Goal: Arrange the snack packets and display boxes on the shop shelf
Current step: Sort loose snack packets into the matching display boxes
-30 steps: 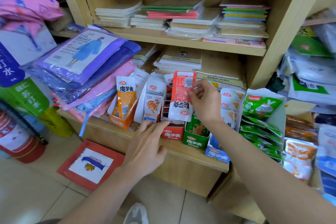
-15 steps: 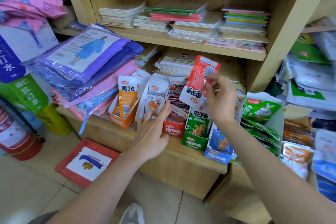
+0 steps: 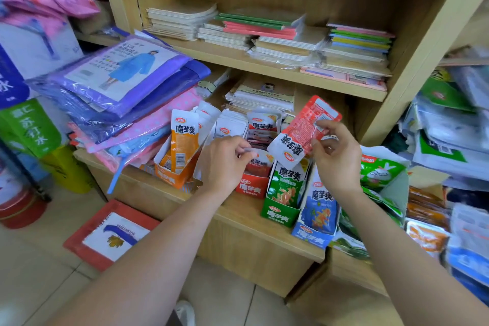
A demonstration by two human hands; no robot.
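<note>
**A:** Where's the red packet (image 3: 301, 135) now?

**B:** Up and to the right of the red box (image 3: 251, 185), in the air above the green box (image 3: 280, 213) that stands just right of it. The right hand (image 3: 338, 164) pinches its upper edge between thumb and fingertips. The packet hangs tilted, lettering upside down.

**A:** A second ago it hung upright in front of that box.

**B:** Yes. It has since swung up and off to the right, clear of the box's mouth.

**A:** And the left hand (image 3: 225, 164)?

**B:** It lay flat and open just before the red box. Now it's at the box's top, fingers curled among the packets standing there. I can't tell if it actually pinches one, because the fingertips hide that.

**A:** What does that mean for the job?

**B:** I'd judge the left hand is tidying the box or making room in it first, with the packet held aside. The packet isn't placed yet. It probably needs turning right way up before it goes down into the red box. The boxes either side of the red box stand in a row on the shelf (image 3: 246, 214).
</note>
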